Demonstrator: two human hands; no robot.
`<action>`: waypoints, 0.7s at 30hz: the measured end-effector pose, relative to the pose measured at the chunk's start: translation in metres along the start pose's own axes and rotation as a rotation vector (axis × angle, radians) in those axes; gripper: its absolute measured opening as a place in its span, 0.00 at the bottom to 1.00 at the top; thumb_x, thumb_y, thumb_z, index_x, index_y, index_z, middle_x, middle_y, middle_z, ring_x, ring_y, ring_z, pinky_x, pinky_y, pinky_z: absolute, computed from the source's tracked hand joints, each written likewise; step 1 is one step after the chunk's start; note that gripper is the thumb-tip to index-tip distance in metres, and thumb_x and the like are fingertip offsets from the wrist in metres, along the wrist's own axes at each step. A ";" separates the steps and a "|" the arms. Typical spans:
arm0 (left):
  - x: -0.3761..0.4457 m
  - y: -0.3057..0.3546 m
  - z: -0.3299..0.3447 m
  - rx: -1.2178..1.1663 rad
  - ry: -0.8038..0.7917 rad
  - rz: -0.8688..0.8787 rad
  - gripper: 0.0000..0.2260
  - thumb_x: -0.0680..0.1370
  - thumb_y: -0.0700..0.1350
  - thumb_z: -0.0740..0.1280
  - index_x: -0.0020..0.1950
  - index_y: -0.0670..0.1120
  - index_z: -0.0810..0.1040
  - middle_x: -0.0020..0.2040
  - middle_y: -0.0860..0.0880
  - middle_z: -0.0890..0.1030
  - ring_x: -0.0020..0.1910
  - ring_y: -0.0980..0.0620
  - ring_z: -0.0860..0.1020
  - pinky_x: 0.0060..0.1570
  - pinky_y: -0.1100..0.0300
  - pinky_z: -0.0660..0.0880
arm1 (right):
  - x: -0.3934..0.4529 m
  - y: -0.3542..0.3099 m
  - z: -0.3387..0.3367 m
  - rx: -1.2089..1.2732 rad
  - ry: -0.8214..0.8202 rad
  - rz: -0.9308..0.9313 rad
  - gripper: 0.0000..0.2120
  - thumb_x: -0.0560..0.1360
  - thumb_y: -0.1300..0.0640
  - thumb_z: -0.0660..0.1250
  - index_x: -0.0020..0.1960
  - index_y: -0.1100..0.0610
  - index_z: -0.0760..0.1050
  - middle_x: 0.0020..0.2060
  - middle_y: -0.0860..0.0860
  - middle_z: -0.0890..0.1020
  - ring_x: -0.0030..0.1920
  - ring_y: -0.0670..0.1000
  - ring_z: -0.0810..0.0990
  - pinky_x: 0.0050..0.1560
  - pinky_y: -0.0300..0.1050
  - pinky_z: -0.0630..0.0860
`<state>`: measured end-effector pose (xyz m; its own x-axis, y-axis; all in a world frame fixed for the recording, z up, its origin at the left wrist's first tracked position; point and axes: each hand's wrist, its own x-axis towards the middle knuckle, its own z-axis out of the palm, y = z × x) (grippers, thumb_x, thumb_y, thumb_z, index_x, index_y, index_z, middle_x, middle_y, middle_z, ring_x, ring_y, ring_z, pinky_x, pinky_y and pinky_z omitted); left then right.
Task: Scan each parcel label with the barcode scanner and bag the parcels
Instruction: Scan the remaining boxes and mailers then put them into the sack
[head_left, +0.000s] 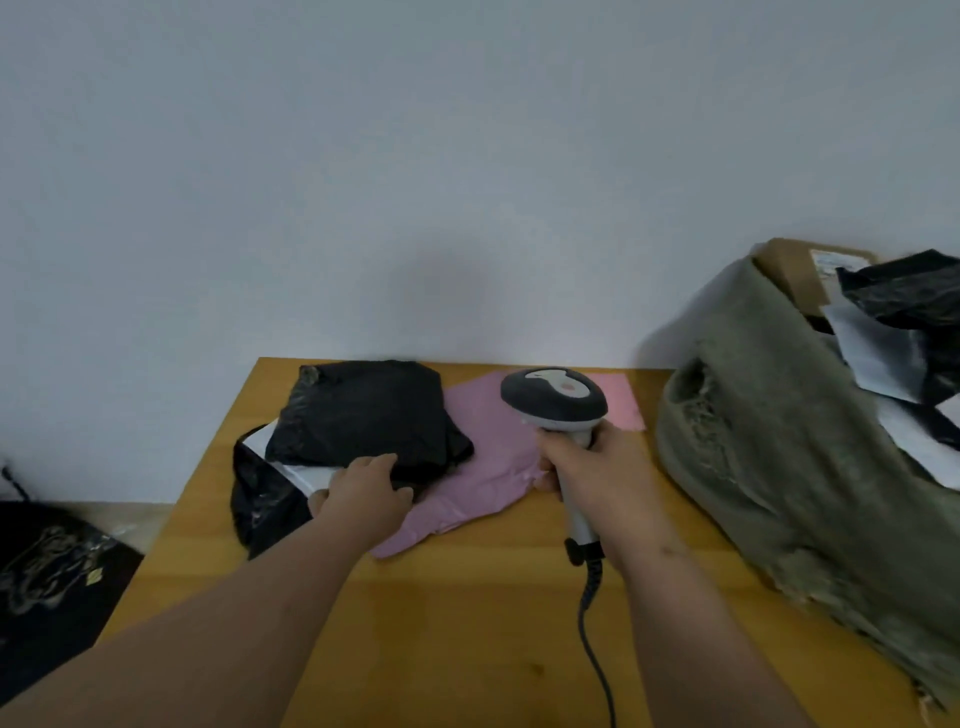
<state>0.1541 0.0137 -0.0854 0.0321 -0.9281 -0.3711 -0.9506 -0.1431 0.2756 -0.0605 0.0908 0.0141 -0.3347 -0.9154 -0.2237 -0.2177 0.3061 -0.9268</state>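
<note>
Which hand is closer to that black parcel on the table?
The left hand: it rests on the black parcel's near edge. The right hand is off to the parcel's right, gripping the barcode scanner above the pink parcel.

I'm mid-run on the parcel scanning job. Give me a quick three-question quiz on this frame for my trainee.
1. True or false: the right hand grips the barcode scanner by its handle.
2. What lies directly under the scanner's head? A) the pink parcel B) the green sack C) bare table
3. Fill in: the left hand rests on the near edge of the ____ parcel.

Key: 1 true; 2 A; 3 black.
</note>
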 end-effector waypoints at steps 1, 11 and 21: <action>0.005 -0.007 -0.001 0.005 0.003 -0.010 0.27 0.79 0.56 0.60 0.77 0.53 0.61 0.75 0.48 0.65 0.71 0.44 0.66 0.68 0.43 0.65 | 0.003 0.000 0.006 -0.011 -0.010 0.006 0.05 0.75 0.56 0.68 0.47 0.58 0.78 0.34 0.51 0.83 0.28 0.40 0.81 0.39 0.45 0.78; 0.054 -0.028 -0.009 0.096 0.091 -0.082 0.24 0.80 0.55 0.60 0.76 0.53 0.63 0.74 0.50 0.65 0.72 0.46 0.64 0.69 0.45 0.61 | 0.064 -0.002 0.051 -0.051 -0.109 0.059 0.06 0.76 0.57 0.69 0.43 0.58 0.77 0.38 0.58 0.84 0.31 0.46 0.82 0.45 0.53 0.80; 0.119 -0.040 0.015 0.280 0.062 0.013 0.33 0.79 0.52 0.65 0.79 0.56 0.52 0.80 0.49 0.47 0.78 0.44 0.46 0.74 0.44 0.53 | 0.147 0.033 0.094 -0.119 -0.276 0.189 0.08 0.75 0.55 0.70 0.44 0.61 0.79 0.32 0.54 0.83 0.33 0.48 0.83 0.44 0.52 0.80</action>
<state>0.1911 -0.0861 -0.1544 0.0300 -0.9497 -0.3116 -0.9990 -0.0385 0.0212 -0.0310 -0.0585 -0.0772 -0.1225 -0.8710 -0.4758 -0.2861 0.4901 -0.8234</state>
